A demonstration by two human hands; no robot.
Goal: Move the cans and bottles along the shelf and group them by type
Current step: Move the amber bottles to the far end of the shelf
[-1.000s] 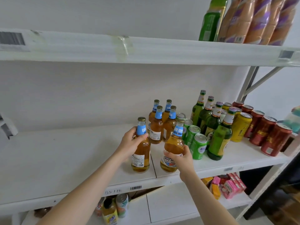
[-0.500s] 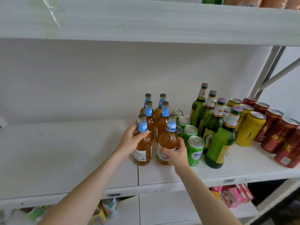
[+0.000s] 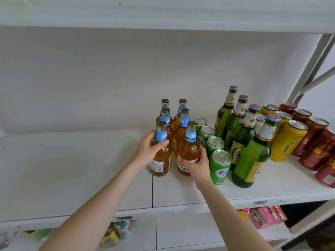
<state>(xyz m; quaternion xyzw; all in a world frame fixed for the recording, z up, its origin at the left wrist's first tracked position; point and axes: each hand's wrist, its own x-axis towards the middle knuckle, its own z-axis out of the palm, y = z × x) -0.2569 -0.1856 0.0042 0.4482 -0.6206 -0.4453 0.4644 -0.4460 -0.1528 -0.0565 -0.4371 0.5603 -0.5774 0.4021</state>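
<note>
Several amber bottles with blue neck labels stand in two rows on the white shelf. My left hand grips the front left amber bottle around its shoulder. My right hand holds the front right amber bottle low on its body. Both bottles stand upright on the shelf, just in front of the other amber bottles. A row of green cans runs beside my right hand. Further right stand green bottles, yellow cans and red cans.
The left half of the shelf is bare white board. Another shelf hangs close overhead. A slanted metal brace stands at the right end. Below, a lower shelf holds small cans and pink cartons.
Both hands have pushed their amber bottles back and slightly together, up against the rows of matching bottles. The camera has tilted down and moved closer.
</note>
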